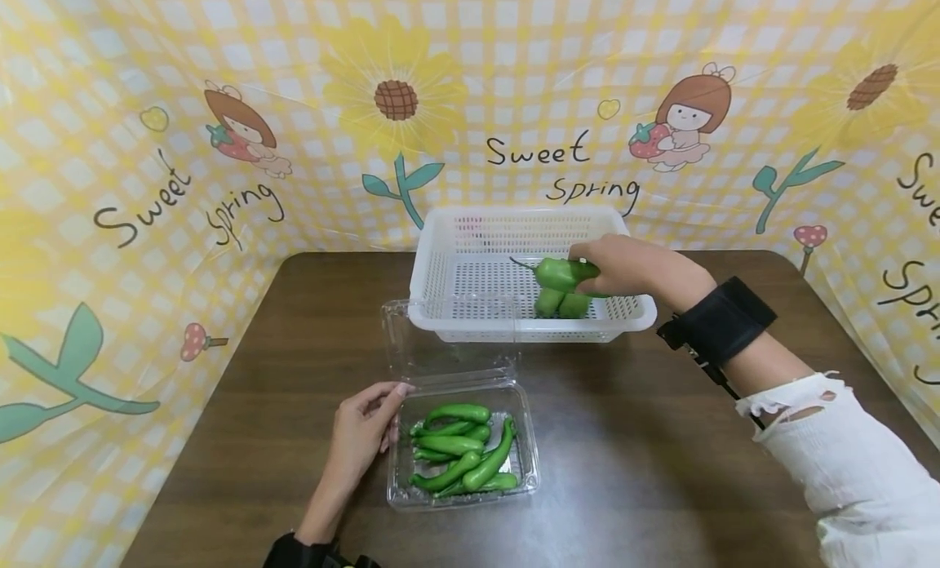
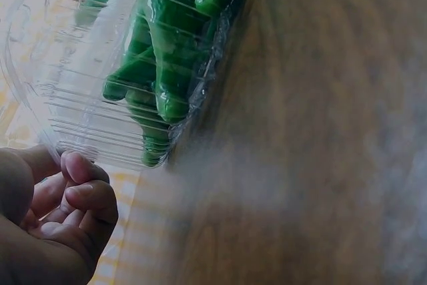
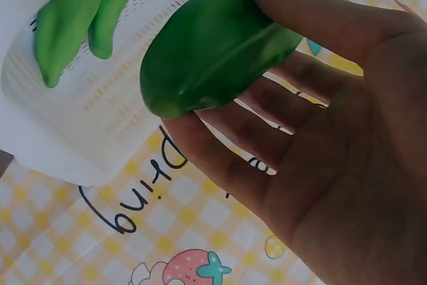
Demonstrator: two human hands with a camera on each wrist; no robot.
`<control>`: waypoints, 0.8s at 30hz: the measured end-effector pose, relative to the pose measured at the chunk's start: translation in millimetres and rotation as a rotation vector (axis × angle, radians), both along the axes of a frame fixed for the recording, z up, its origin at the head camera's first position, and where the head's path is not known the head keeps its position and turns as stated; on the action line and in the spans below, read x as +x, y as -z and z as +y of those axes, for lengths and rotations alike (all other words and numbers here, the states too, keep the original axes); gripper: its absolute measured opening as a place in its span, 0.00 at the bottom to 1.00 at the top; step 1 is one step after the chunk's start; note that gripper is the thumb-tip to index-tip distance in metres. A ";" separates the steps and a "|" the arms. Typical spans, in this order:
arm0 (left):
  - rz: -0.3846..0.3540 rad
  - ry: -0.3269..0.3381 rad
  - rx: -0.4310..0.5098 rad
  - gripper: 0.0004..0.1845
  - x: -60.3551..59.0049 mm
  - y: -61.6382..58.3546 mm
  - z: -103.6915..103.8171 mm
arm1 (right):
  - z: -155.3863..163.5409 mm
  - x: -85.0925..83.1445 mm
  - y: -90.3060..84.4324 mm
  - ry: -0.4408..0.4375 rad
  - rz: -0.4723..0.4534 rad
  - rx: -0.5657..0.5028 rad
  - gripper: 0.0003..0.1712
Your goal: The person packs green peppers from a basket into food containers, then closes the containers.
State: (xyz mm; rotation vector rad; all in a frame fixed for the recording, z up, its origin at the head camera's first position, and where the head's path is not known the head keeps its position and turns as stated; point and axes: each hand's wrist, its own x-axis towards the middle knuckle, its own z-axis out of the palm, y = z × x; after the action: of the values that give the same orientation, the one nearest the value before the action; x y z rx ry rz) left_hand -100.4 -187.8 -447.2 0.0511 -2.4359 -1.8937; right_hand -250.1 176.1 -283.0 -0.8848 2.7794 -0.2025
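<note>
My right hand (image 1: pixel 624 262) holds a plump green pepper (image 3: pixel 213 48) between thumb and fingers, above the white perforated basket (image 1: pixel 421 278). In the head view the pepper's thin stem points left. More green peppers (image 1: pixel 573 305) lie in the basket just under it. My left hand (image 1: pixel 358 429) pinches the left rim of a clear plastic clamshell box (image 1: pixel 530 445) with thumb and fingertips. Several slender green chili peppers (image 1: pixel 450 445) lie inside this box. Its transparent lid (image 1: pixel 450 339) stands open toward the back, overlapping the basket's front in the head view.
The brown wooden table (image 1: pixel 308 339) carries both containers, the basket behind the box. A yellow checked cloth (image 1: pixel 323 201) with sunflowers and lettering hangs along the back and both sides. Each wrist wears a black strap (image 1: pixel 723 319).
</note>
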 end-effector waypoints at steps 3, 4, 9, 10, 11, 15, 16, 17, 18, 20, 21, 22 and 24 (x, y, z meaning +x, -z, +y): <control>0.004 0.002 -0.005 0.13 -0.4 -0.2 -0.9 | 3.5 8.0 -1.1 0.011 0.007 -0.004 0.16; 0.003 0.002 -0.007 0.13 -0.5 -0.5 -1.1 | 4.9 10.8 -1.3 0.013 0.007 -0.006 0.15; -0.008 0.003 -0.015 0.13 -1.6 -2.3 -1.7 | 11.9 24.4 -2.2 0.025 0.008 -0.006 0.14; -0.010 0.002 -0.015 0.13 -1.7 -2.5 -1.7 | 13.0 27.2 -2.7 0.025 0.008 -0.008 0.14; -0.011 0.001 -0.014 0.13 -1.9 -2.5 -1.6 | 13.8 30.1 -3.4 0.027 0.012 -0.007 0.14; -0.017 0.000 -0.008 0.13 -2.2 -2.2 -0.5 | 16.7 42.9 -6.5 0.030 0.019 0.002 0.13; -0.019 -0.001 -0.006 0.13 -2.1 -2.1 -0.2 | 17.0 46.1 -7.2 0.031 0.020 0.005 0.14; -0.019 -0.002 -0.006 0.13 -2.0 -2.1 0.0 | 17.2 49.4 -7.9 0.030 0.023 0.006 0.14; -0.020 -0.002 -0.005 0.13 -1.9 -2.0 0.2 | 17.1 52.7 -8.5 0.031 0.023 0.007 0.14; -0.022 -0.004 -0.005 0.13 -1.4 -2.1 0.4 | 16.0 59.5 -9.0 0.037 0.019 0.002 0.14; -0.023 -0.004 -0.005 0.13 -1.1 -2.0 0.5 | 15.0 62.6 -8.7 0.032 0.022 0.000 0.14; -0.025 -0.004 -0.006 0.13 -0.8 -2.0 0.5 | 13.6 65.8 -8.2 0.027 0.024 0.000 0.14; -0.027 0.001 -0.009 0.14 -0.5 -1.5 0.4 | 10.1 71.9 -6.3 0.011 0.032 -0.006 0.14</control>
State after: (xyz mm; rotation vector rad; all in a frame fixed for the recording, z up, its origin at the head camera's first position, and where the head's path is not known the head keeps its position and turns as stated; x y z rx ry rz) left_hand -101.0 -187.4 -445.7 0.0764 -2.4617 -1.8954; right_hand -178.1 186.3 -276.7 -0.8816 2.8155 -0.2008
